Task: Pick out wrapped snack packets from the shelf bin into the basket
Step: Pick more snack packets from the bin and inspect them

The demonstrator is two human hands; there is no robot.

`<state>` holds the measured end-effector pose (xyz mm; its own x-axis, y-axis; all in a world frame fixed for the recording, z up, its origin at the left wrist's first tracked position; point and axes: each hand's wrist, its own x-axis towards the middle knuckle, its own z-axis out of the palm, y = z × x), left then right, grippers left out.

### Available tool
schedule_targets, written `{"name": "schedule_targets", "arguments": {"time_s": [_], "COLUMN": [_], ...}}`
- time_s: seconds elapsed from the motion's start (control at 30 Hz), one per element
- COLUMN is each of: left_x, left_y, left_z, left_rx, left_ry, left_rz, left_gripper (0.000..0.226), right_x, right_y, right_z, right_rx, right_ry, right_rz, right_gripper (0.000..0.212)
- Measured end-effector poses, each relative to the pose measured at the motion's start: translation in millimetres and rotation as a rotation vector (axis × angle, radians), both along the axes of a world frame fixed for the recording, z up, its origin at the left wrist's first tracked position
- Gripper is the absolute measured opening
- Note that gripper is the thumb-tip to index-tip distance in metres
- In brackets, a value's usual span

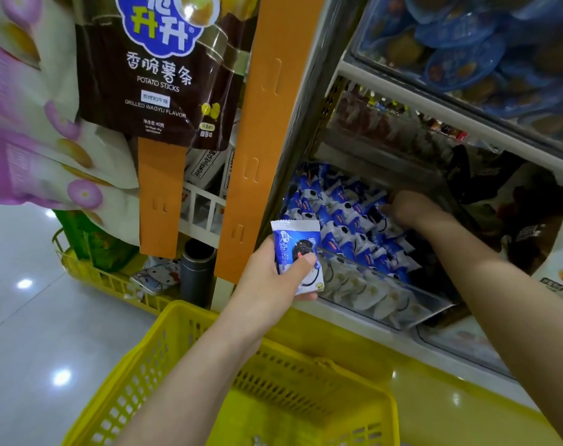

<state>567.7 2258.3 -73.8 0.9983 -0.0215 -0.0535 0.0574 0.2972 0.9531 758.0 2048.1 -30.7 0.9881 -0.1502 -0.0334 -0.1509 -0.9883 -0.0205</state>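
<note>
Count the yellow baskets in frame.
2. One yellow basket sits nearest the camera, below the left hand gripping a blue snack packet. The second basket is on the floor at left, beside the orange shelf post, holding green packets. More may be hidden.

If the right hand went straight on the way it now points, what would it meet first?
Most likely the blue-and-white snack packets in the clear shelf bin: the right hand points into the pile, fingertips seemingly touching it, though depth is unclear.

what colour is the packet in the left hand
The packet is blue and white with a dark cookie pictured; head view.
</note>
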Motion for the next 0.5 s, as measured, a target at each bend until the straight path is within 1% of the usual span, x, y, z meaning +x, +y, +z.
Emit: {"name": "schedule_targets", "arguments": {"time_s": [0.07,0.13,0.2,0.27,0.3,0.33,0.4,0.43,0.5], "left_x": [0,-1,0,0,0,1,1,2,2], "left_y": [-1,-1,0,0,0,0,-1,-2,-2], "left_z": [0,0,0,1,0,0,0,0,1], "left_rx": [-0.003,-0.006,0.001,0.005,0.007,0.009,0.013,0.013,0.014], "left_ry": [0.004,0.01,0.012,0.01,0.009,0.01,0.015,0.018,0.023], "left_rz": [-0.008,-0.009,-0.012,-0.009,-0.007,-0.006,-0.005,-0.006,-0.011], "left_gripper": [0.022,0.022,0.025,0.026,0.025,0.024,0.023,0.023,0.025], "right_x": [-1,-3,-9,-16,-18,-19,-18,-17,-12], "right_y": [3,6,4,1,-1,-2,-3,-3,-1], "right_z": [-1,-2,-5,-4,-2,0,4,4,1], "right_rx": [0.006,0.086,0.174,0.14,0.109,0.079,0.031,0.033,0.063], "right_ry": [0.018,-0.008,-0.137,-0.27,-0.294,-0.282,-0.171,-0.113,-0.066], "right_rz": [0.024,0.053,0.078,0.097,0.108,0.121,0.131,0.124,0.126], "right_gripper": [0.033,0.025,0.024,0.026,0.025,0.024,0.02,0.018,0.015]}}
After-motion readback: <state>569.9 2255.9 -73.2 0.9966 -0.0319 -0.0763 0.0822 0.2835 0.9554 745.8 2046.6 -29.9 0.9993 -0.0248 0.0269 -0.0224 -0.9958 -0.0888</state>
